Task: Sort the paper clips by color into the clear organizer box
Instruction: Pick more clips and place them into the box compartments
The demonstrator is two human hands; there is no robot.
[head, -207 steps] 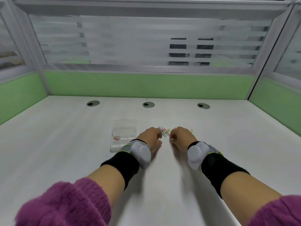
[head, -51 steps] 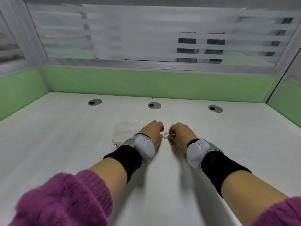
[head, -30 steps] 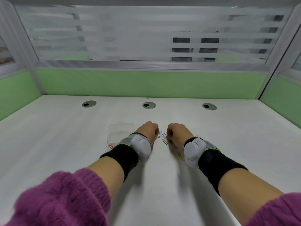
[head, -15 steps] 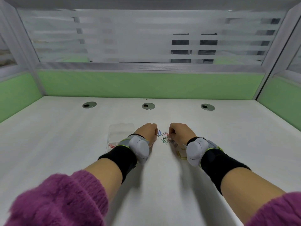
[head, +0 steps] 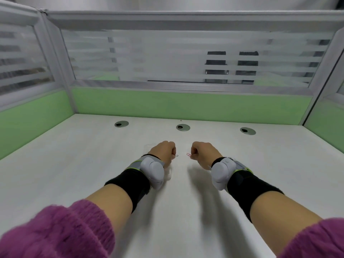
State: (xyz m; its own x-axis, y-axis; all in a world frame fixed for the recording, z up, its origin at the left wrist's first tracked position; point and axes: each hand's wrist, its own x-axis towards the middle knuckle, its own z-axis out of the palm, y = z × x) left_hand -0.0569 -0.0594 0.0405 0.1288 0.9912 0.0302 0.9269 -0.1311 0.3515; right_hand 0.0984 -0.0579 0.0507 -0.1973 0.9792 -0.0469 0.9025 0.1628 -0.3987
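Desk (head: pixel 74 164): a pale work surface filling the lower frame, walled by green partition panels (head: pixel 186 105) at 12 o'clock and on both sides.
Cable holes (head: pixel 183 127): three round openings in a row along the far edge of the desk.
Sleeves (head: pixel 55 231): fuzzy purple cuffs at 7 and 5 o'clock, with a black band and a grey wrist device (head: pixel 152 169) on each forearm.
Left hand (head: pixel 163 150): curled into a loose fist, its fingertips pinching a dark paper clip (head: pixel 176 156) that sticks out toward 3 o'clock.
Right hand (head: pixel 203 152): likewise curled, pinching a red paper clip (head: pixel 189 155) that points toward 9 o'clock, the two clips near each other but apart.
Organizer box (head: pixel 149 146): only a faint clear edge shows at 10 o'clock of the left hand; the rest lies behind that hand and wrist.
Progress: judged as mid-sort, since each hand carries one clip and neither clip is yet over the box.
Remaining: both held clips need dropping into compartments by colour; how many others wait cannot be counted.
Hidden: the box compartments and their contents, and any loose clips on the desk, are covered by the hands or too small to see.
Unclear: the left clip's true colour is hard to tell.
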